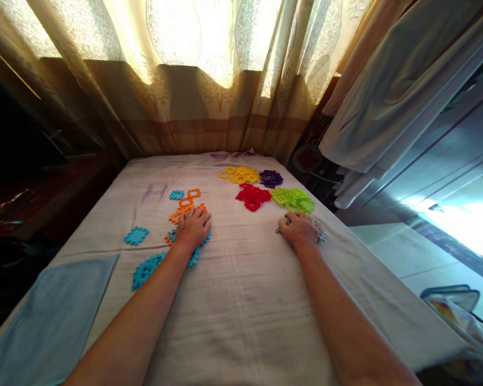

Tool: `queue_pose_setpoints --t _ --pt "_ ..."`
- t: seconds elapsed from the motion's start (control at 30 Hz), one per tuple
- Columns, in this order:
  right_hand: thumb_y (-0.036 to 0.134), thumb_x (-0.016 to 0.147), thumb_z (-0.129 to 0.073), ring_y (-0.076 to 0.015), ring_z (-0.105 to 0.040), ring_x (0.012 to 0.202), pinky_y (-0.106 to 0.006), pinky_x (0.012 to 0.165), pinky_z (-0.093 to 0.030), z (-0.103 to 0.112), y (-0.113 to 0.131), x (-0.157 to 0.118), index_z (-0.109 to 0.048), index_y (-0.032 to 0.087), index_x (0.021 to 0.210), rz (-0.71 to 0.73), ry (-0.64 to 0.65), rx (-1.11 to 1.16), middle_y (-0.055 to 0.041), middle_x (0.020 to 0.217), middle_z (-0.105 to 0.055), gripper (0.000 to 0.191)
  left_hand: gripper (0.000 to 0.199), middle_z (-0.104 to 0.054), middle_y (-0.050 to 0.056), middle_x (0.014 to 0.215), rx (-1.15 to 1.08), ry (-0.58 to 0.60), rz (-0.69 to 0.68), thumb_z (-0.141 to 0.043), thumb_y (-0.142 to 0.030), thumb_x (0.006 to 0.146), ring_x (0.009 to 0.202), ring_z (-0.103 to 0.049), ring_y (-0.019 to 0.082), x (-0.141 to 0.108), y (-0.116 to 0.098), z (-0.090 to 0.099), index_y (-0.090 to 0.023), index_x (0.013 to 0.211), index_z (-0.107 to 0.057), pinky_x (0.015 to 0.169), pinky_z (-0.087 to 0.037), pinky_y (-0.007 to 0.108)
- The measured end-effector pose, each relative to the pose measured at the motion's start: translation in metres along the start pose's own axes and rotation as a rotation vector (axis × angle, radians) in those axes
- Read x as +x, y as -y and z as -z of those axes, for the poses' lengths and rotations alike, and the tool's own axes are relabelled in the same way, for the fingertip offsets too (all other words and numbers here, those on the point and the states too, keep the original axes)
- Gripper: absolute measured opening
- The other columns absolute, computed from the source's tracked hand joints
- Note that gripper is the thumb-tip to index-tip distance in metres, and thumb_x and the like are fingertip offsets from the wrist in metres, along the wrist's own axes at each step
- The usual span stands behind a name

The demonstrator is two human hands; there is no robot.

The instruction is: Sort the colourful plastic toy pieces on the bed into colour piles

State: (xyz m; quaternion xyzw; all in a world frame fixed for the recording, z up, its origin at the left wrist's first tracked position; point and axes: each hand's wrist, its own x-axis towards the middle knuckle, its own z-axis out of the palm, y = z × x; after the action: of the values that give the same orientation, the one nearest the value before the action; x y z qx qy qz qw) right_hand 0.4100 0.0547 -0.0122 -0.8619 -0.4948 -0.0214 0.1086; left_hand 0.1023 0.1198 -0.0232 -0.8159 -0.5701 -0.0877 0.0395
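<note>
My left hand [193,229] lies palm down with fingers spread over orange interlocking plastic pieces [186,203] and blue notched pieces [194,257], partly hiding them. My right hand [301,229] is curled over a small pile of grey notched pieces [322,235], whose edges show on both sides of it. Just beyond it is a lime-green pile [293,199]. A red pile [253,197], a yellow pile [240,174] and a purple pile [271,178] sit farther back. Left of my left hand are a blue cluster [148,269] and a single blue piece [136,236].
A pale cloth covers the table [241,321]. One small blue piece [177,195] is near the orange ones. A light blue cloth [52,316] lies at the left edge. Curtains [209,107] hang behind, and white fabric [378,96] hangs at the right.
</note>
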Motion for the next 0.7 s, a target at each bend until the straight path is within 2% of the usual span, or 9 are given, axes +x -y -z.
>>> queue_pose_setpoints --t 0.4,0.57,0.7 --pt "0.047 0.091 -0.047 -0.0312 -0.049 0.117 -0.062 0.104 -0.027 -0.005 0.014 -0.02 -0.072 0.025 0.112 0.043 -0.024 0.0 -0.0119 0.13 -0.06 0.039 0.037 -0.054 0.006 0.146 -0.013 -0.016 0.002 -0.041 -0.037 0.096 0.138 -0.042 0.03 0.001 -0.001 0.001 -0.03 0.124 -0.064 0.111 -0.032 0.056" --pt "0.054 0.093 -0.044 -0.0327 -0.044 0.127 -0.059 0.105 -0.029 0.001 0.008 -0.021 -0.058 0.025 0.135 0.031 -0.105 0.035 -0.0144 0.145 -0.05 0.053 0.037 -0.054 0.005 0.146 -0.006 -0.024 -0.003 -0.04 -0.037 0.096 0.139 -0.042 0.03 0.0 0.0 0.0 -0.03 0.123 -0.065 0.112 -0.032 0.054" --pt "0.055 0.095 -0.039 -0.0332 -0.043 0.131 -0.055 0.105 -0.031 0.005 -0.011 -0.019 -0.053 0.02 0.139 -0.093 -0.204 0.099 -0.0166 0.15 -0.043 0.058 0.037 -0.053 0.004 0.147 -0.002 -0.016 0.005 -0.04 -0.038 0.096 0.14 -0.041 0.03 0.0 0.0 0.001 -0.031 0.124 -0.065 0.112 -0.031 0.053"
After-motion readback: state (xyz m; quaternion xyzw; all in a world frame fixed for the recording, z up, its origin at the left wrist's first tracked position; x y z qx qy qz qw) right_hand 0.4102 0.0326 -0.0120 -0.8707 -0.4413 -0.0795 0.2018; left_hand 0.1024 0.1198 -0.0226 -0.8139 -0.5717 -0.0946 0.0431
